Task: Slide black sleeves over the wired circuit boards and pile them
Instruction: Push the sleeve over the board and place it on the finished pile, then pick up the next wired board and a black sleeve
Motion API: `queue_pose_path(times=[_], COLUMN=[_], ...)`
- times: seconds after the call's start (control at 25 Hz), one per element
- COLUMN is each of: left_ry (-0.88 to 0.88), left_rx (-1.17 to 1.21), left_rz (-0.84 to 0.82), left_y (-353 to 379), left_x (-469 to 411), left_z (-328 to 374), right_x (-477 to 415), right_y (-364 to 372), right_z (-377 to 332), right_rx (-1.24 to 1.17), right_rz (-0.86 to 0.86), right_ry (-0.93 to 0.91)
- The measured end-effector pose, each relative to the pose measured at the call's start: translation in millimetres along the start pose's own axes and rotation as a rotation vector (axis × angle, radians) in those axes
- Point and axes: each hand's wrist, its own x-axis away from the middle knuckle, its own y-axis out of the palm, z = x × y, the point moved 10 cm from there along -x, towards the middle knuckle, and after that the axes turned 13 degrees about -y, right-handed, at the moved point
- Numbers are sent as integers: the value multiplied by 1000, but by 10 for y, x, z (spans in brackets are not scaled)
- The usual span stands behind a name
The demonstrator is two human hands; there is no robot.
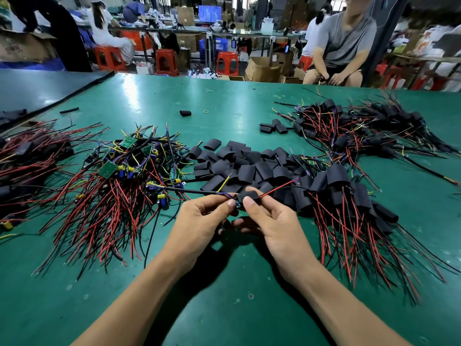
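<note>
Head view shows me my right hand (270, 221) pinching a black sleeve (249, 195) and my left hand (202, 221) pinching the wired circuit board (237, 204) at the sleeve's left mouth, axis lying left-right, finished pile (349, 193) just right of the sleeve on the bench (224, 283)

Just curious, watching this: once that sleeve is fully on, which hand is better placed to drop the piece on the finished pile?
Probably the right hand. It already pinches the sleeve, and the pile of sleeved boards lies just to its right. The left hand holds the wire end, nearer the bare boards.
</note>
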Motion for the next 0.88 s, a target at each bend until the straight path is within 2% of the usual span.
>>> queue_pose_path(times=[0.2, 0.4, 0.6, 0.72, 0.8, 0.88], left_ry=[33, 32, 58, 35, 27, 21], left_rx=[-42, -21, -16, 12, 31, 52], left_rz=[30, 55, 71, 44, -9, -51], left_y=[-17, -49, -81, -66, -8, 32], left_x=[12, 17, 35, 17, 18, 24], left_z=[28, 34, 98, 84, 86, 102], right_x=[24, 28, 24, 45, 97, 145], right_y=[0, 3, -47, -46, 42, 128], right_z=[-53, 7, -1, 24, 78, 91], right_rx=[296, 315, 253, -13, -162, -202], right_rz=[-49, -29, 18, 61, -7, -84], right_ry=[-77, -22, 9, 111, 245, 327])
